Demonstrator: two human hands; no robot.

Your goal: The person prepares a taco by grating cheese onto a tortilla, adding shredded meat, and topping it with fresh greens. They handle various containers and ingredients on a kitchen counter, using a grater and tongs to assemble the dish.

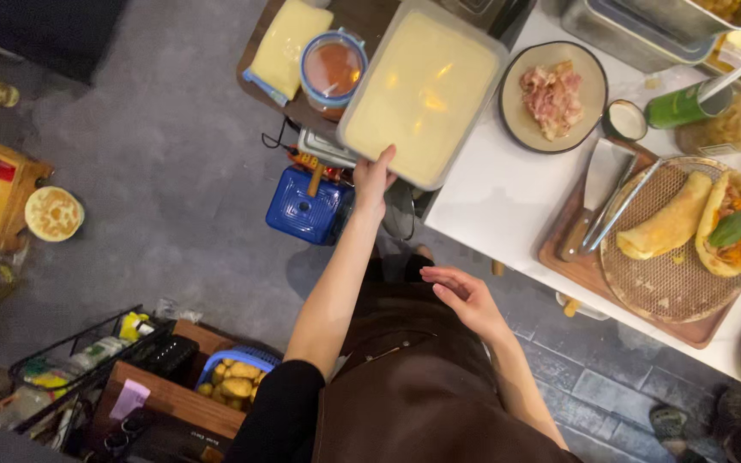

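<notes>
Head view: left grip [374,176] on batter tub [422,90]

Left hand [374,176], arm extended forward, fingers curled at the rim of the batter tub [422,90]; right hand [465,296] open, palm up, well short of it.
</notes>
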